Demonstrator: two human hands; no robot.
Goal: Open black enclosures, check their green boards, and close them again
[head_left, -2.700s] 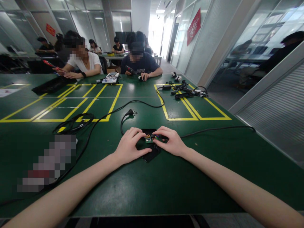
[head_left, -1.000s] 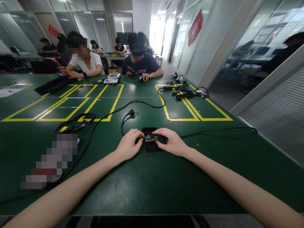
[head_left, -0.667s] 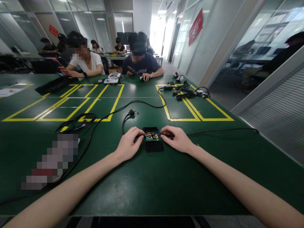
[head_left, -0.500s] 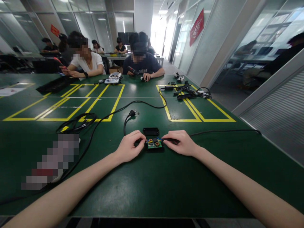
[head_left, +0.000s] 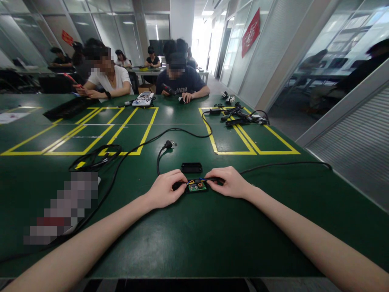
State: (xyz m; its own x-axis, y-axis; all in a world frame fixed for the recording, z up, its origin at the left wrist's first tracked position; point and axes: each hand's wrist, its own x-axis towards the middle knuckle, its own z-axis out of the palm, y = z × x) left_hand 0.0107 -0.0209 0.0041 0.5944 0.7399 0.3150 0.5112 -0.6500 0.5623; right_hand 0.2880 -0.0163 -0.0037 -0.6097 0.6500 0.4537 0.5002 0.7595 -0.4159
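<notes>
A small green circuit board [head_left: 196,186] sits in a black case half on the green table [head_left: 194,243]. My left hand [head_left: 165,188] pinches the cable stub at the board's left end, fingers curled. My right hand [head_left: 231,182] pinches the black cable [head_left: 285,164] at the board's right end. The other black case half [head_left: 191,167] lies just beyond the board, apart from it. A cable with a two-pin plug [head_left: 167,144] curves away from the left side.
Yellow tape boxes [head_left: 249,142] mark the table. A coil of black cable [head_left: 94,157] lies at the left. Black adapters and cables [head_left: 240,117] are piled at the far right. Two people [head_left: 179,79] sit across the table, with others behind them.
The board and its lower case half have come toward me, out from the other case half, which now lies separate behind. Both hands shifted from over the case to the board's two ends.
</notes>
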